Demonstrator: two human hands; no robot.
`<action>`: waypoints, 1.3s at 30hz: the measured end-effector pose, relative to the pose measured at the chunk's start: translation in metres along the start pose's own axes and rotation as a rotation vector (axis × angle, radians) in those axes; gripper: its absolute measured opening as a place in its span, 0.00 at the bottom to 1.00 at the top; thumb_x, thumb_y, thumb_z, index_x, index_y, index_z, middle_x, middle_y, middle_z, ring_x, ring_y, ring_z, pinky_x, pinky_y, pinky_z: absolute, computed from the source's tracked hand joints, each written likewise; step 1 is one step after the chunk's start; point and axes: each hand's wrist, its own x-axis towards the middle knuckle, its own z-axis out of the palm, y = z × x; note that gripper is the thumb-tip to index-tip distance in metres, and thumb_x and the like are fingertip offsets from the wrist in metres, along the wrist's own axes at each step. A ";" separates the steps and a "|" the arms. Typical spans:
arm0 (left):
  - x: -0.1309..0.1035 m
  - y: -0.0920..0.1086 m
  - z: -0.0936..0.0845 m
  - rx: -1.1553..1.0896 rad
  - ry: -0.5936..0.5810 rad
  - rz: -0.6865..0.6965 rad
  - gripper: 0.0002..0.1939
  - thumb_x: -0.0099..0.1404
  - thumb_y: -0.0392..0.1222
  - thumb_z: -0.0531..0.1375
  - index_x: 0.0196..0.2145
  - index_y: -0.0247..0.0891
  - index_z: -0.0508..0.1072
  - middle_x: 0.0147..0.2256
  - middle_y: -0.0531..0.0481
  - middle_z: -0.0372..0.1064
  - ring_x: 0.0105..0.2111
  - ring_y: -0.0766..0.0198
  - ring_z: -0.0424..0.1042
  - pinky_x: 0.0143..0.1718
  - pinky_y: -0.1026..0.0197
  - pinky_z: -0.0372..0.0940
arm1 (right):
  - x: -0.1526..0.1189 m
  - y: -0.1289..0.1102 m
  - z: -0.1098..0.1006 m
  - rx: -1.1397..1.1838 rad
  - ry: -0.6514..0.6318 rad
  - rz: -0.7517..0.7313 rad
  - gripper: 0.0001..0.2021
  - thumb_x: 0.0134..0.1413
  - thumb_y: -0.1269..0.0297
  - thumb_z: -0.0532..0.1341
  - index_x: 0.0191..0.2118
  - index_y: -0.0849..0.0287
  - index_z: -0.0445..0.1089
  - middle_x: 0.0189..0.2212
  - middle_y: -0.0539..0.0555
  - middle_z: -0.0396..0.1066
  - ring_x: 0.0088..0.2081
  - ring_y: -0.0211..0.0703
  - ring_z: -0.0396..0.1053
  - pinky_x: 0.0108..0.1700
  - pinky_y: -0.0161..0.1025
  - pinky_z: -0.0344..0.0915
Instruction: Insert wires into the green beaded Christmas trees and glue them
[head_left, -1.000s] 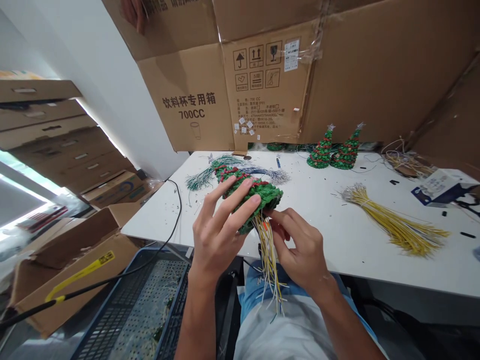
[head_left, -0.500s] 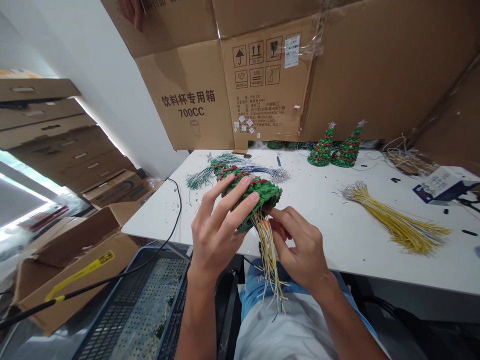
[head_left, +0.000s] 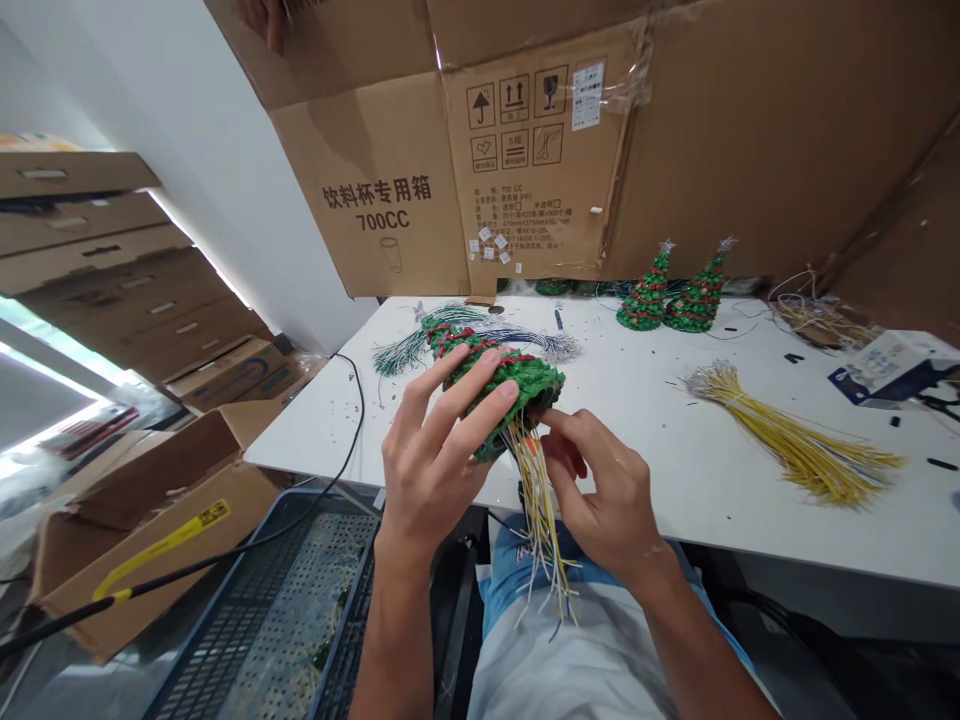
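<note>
Decorated tree and hands, clock directions read from the tree, with twelve pointing away from me. I hold the tree (head_left: 536,380) tilted above the near edge of the white table (head_left: 720,520). Its long axis runs from a tip between ten and eleven o'clock to an open base between four and five. My left hand (head_left: 439,470), at seven, is clamped on its side, the fingers lying across the branches. My right hand (head_left: 607,490), between four and five, is the nearer to the open base. Its fingertips are at the rim, partly hidden; whether they pinch anything I cannot tell. My hands are apart, with loose wires (head_left: 541,510) hanging between them from the base toward six. Two standing trees, left (head_left: 643,297) and right (head_left: 695,300), are at two o'clock; a tied yellow bundle (head_left: 795,435) lies just past three.
</note>
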 end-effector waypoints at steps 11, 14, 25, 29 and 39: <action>0.000 0.000 0.001 -0.035 -0.013 0.022 0.34 0.65 0.27 0.74 0.65 0.41 0.71 0.63 0.37 0.77 0.70 0.43 0.71 0.66 0.36 0.75 | 0.001 0.004 -0.001 -0.083 -0.024 -0.096 0.15 0.71 0.79 0.59 0.55 0.57 0.74 0.36 0.51 0.68 0.30 0.39 0.68 0.32 0.37 0.66; 0.000 0.001 0.001 -0.040 -0.014 0.025 0.33 0.66 0.27 0.73 0.64 0.40 0.71 0.63 0.36 0.77 0.69 0.42 0.71 0.66 0.35 0.75 | 0.000 0.005 -0.001 -0.095 0.004 -0.115 0.13 0.71 0.79 0.60 0.54 0.58 0.74 0.40 0.54 0.73 0.33 0.39 0.71 0.34 0.36 0.68; -0.002 -0.003 0.002 -0.056 -0.008 0.021 0.35 0.65 0.28 0.74 0.66 0.42 0.70 0.64 0.37 0.77 0.70 0.43 0.71 0.66 0.35 0.75 | 0.003 0.005 0.000 -0.043 0.121 -0.160 0.12 0.68 0.83 0.63 0.46 0.57 0.74 0.38 0.54 0.80 0.38 0.40 0.78 0.42 0.36 0.76; -0.004 -0.005 0.002 -0.080 -0.008 -0.005 0.38 0.65 0.29 0.74 0.68 0.43 0.69 0.65 0.37 0.75 0.70 0.42 0.70 0.67 0.35 0.74 | 0.003 0.009 -0.004 -0.099 0.163 -0.216 0.14 0.66 0.85 0.65 0.45 0.58 0.77 0.38 0.54 0.85 0.40 0.40 0.83 0.45 0.35 0.77; -0.008 -0.016 -0.006 -0.027 0.055 -0.085 0.38 0.67 0.32 0.73 0.70 0.50 0.67 0.66 0.41 0.75 0.70 0.43 0.71 0.68 0.34 0.72 | 0.009 0.038 -0.037 -0.166 0.171 -0.081 0.04 0.68 0.70 0.70 0.41 0.53 0.82 0.32 0.50 0.86 0.28 0.41 0.81 0.32 0.38 0.74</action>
